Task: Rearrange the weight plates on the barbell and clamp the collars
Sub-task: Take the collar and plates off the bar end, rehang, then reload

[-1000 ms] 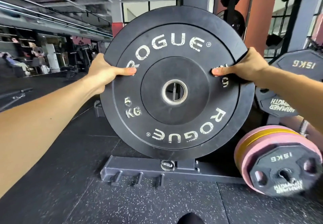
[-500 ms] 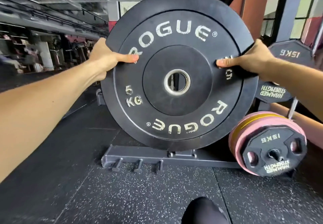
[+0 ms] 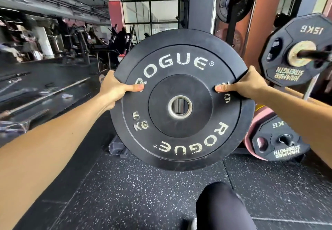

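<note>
the black 5 kg bumper plate (image 3: 181, 100) is held upright and clear of the speckled rubber floor (image 3: 136, 197), its printed face toward the camera. above a dark-clad knee (image 3: 221, 206) low in the view, both arms reach forward. the left hand (image 3: 115, 89) has its grip clenched on the plate's left rim, thumb flat across the face — the right hand (image 3: 246, 84) grasps the right rim the same way. just beyond on the right, a 15 kg plate (image 3: 294, 50) sits on a barbell sleeve (image 3: 314, 54); below it another 15 kg plate (image 3: 280, 140) lies against pink plates (image 3: 255, 122). behind stands a rack upright (image 3: 201, 3).
</note>
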